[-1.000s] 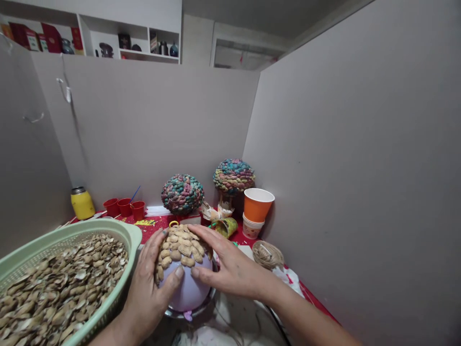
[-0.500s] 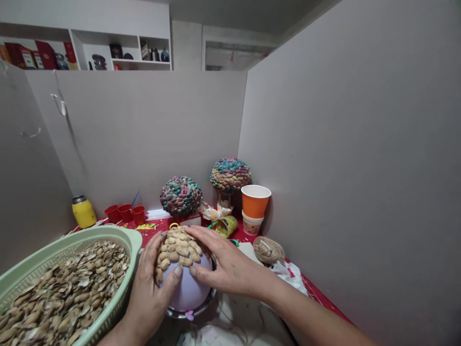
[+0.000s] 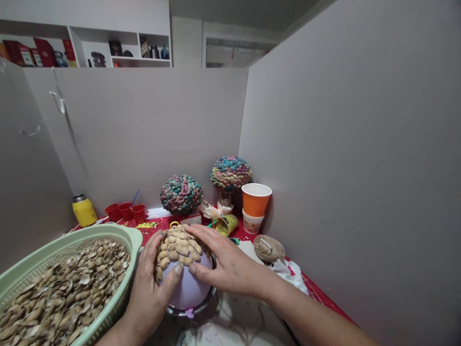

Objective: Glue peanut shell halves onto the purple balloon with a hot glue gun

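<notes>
A pale purple balloon (image 3: 190,288) rests in a round metal-rimmed bowl (image 3: 207,307), its pink knot toward me. Peanut shells (image 3: 178,246) cover its upper part in overlapping rows. My left hand (image 3: 153,283) cups the left side, with the thumb on the front near the lowest shells. From the right, my right hand (image 3: 219,262) lies over the shells, fingers across the top and thumb at the front. Both hands hold the shell-covered balloon between them. Further left stands a green basket (image 3: 135,240) full of peanut shells.
Behind are two colourful shell-covered balls (image 3: 181,194), red cups (image 3: 139,214), a yellow jar (image 3: 84,210), an orange cup (image 3: 256,199) on stacked paper cups, and a tipped yellow-stained cup (image 3: 226,225). Twine (image 3: 269,249) lies at the right, near a grey partition (image 3: 342,168).
</notes>
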